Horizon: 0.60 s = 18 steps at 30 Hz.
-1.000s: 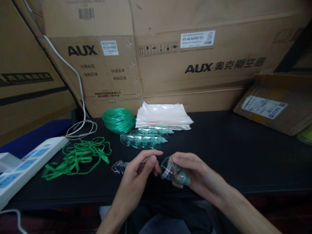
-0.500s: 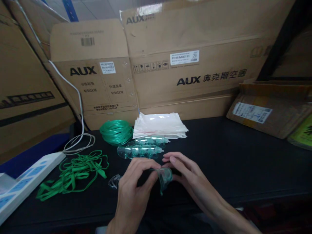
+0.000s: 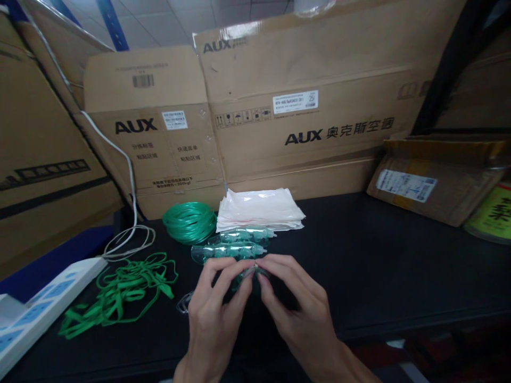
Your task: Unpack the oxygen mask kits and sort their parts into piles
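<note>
My left hand [image 3: 217, 300] and my right hand [image 3: 297, 295] meet over the near middle of the table, thumbs and forefingers pinched together. Between them is a translucent green oxygen mask [image 3: 238, 279], mostly hidden behind the fingers. Both hands grip its top edge, where a small pale bit shows at the fingertips. Just beyond, more green masks [image 3: 229, 251] lie nested in two rows. Left of my left hand sits a small pile of thin shiny strips [image 3: 184, 303], partly covered by the hand.
A coil of green tubing [image 3: 189, 222] and a stack of white plastic bags [image 3: 261, 209] stand at the back. Tangled green elastic straps [image 3: 131, 290] lie left, beside a white power strip [image 3: 51, 298]. Cardboard boxes [image 3: 255, 154] wall the rear; a smaller carton [image 3: 423, 186] sits right.
My right hand has moved left and closed in a pinch at the mask beside my left hand. The mask has turned and is now more hidden. The view has tilted slightly upward.
</note>
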Motion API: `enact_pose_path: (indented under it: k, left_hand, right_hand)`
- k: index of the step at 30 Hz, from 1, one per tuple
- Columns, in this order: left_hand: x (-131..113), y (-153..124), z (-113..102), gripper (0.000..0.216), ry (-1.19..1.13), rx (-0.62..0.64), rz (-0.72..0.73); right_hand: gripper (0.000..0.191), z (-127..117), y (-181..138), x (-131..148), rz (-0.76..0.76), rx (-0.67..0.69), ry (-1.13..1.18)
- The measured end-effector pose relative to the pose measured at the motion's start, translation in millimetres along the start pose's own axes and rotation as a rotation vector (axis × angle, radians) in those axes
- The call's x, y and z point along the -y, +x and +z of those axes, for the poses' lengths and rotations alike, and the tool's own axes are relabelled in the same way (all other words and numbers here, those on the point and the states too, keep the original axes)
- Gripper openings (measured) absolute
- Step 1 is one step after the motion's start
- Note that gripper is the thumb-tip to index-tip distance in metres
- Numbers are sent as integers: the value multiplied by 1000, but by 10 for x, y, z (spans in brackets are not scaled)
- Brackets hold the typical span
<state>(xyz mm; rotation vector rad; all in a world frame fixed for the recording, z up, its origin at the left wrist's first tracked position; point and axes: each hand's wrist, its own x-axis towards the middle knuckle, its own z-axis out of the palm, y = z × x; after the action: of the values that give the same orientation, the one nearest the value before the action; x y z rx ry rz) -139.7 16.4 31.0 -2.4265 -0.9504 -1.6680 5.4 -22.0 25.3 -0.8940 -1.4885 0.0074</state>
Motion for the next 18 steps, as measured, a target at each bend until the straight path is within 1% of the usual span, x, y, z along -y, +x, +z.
enact_pose_path:
  k: [3,6,9,12,15,18]
  left_hand:
    - [18,2,9,23,39,-21,30]
    - [16,-4,29,25,1,-3,39]
    - [10,-37,40,32,-73,27,13]
    - [6,-75,36,33,-126,45,-26]
    - [-3,-80,31,29,-142,6,-29]
    - [-19,-59,30,24,-119,-40,-26]
  right_hand:
    - [27,50,-14,5,9,-80,-1]
    - [26,67,-40,9,15,-148,4]
    - [22,81,-59,12,82,-209,26]
    - [18,107,-74,29,153,-238,59]
    - [17,148,-90,53,160,-255,71]
    - [18,189,-101,66,132,-273,63]
